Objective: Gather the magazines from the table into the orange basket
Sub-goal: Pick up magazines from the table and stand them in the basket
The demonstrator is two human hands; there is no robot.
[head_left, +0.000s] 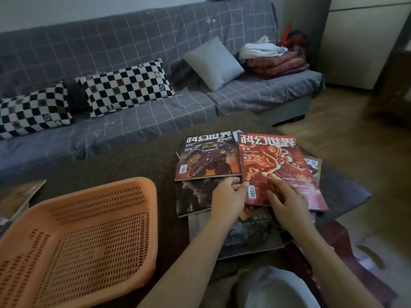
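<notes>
Several magazines lie in a loose overlapping pile on the brown-covered table (142, 161). A red-covered magazine (275, 161) lies on top at the right, and a dark one with a robot figure (208, 157) sits to its left. My left hand (229, 197) grips the red magazine's near left corner, thumb on top. My right hand (287, 202) rests flat on that cover's lower part, fingers spread. An orange perforated plastic basket (82, 238) stands at the near left with nothing in it.
Another magazine (20, 196) lies at the table's left edge, beyond the basket. A grey checked sofa (133, 121) with black-and-white cushions runs behind the table. Folded blankets (275, 63) sit on its right end. Wooden floor (329, 121) shows to the right.
</notes>
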